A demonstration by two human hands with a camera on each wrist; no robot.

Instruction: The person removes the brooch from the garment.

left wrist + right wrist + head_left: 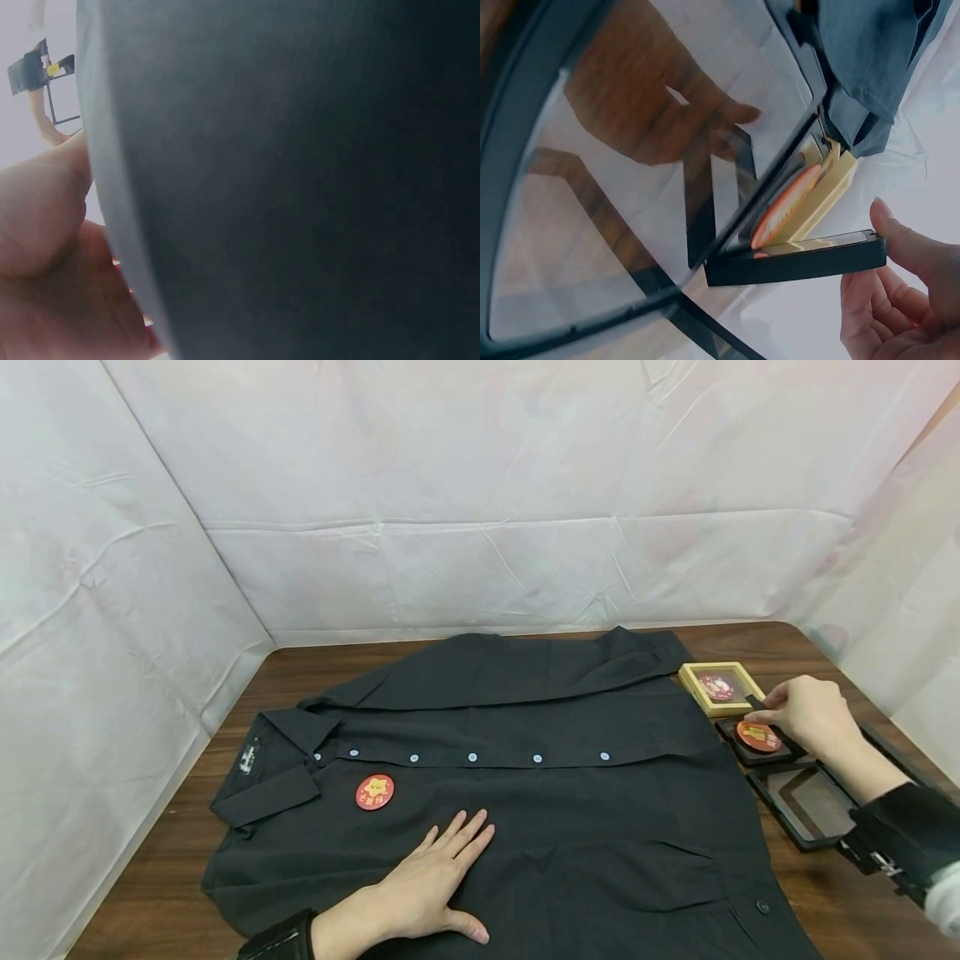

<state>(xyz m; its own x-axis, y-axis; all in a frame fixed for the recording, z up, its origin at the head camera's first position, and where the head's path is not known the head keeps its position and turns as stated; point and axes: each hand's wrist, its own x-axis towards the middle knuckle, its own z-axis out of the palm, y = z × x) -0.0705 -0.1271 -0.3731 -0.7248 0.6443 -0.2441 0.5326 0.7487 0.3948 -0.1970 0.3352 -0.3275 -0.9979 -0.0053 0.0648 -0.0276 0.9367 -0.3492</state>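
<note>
My left hand [427, 893] lies spread on the front of a black shirt [570, 810], fingers straight. Above it, a round red badge [375, 792] with a yellow star sits on the shirt. At the right, my right hand [813, 714] pinches the edge of a black-framed lid [802, 259] between thumb and fingers. That lid stands raised beside a round orange badge [759, 737] in a small black case [731, 727]. The left wrist view shows part of the left palm [45, 277] beside blurred dark fabric.
Behind the black case is a yellow-framed case [693, 689] holding a pink badge [717, 687]. Nearer me lies an opened black frame with a clear panel [813, 802]. White curtains [487, 485] surround the wooden table [180, 827].
</note>
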